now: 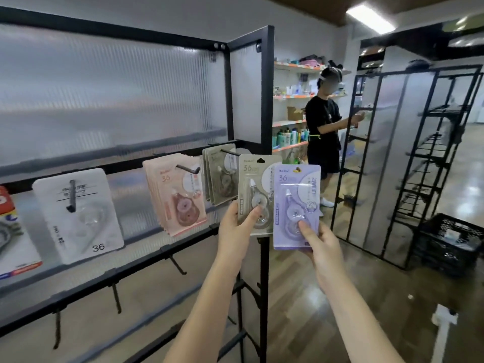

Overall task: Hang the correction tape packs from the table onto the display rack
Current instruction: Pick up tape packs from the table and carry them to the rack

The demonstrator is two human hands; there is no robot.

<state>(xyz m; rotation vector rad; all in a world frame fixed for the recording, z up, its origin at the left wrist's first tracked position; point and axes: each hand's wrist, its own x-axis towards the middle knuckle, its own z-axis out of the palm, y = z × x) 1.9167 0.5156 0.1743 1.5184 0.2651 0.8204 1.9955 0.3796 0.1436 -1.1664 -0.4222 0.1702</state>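
In front of the black display rack (267, 100) my left hand (234, 229) pinches the beige pack (255, 189) upright, its hole just right of the beige row's hook (230, 152), while my right hand (320, 244) pinches the purple pack (297, 205) beside it.

Lighting: bright, even indoor light. Source: ceiling light panel (370, 18) at upper right, blown out to white. Glare: pale streaks on the glossy wooden floor (301, 297); soft sheen across the ribbed translucent panel (104, 87) of the display rack (267, 100). Shadows: faint and diffuse, darker under the rack's lower bars. Focus: purple pack (297, 205) and beige pack (255, 189) fairly sharp; white pack (78, 216) at left smeared by blur. Distortion: wide-angle bending of straight rack bars, strongest at the frame edges. Background shelves (290, 100) soft, low in detail.
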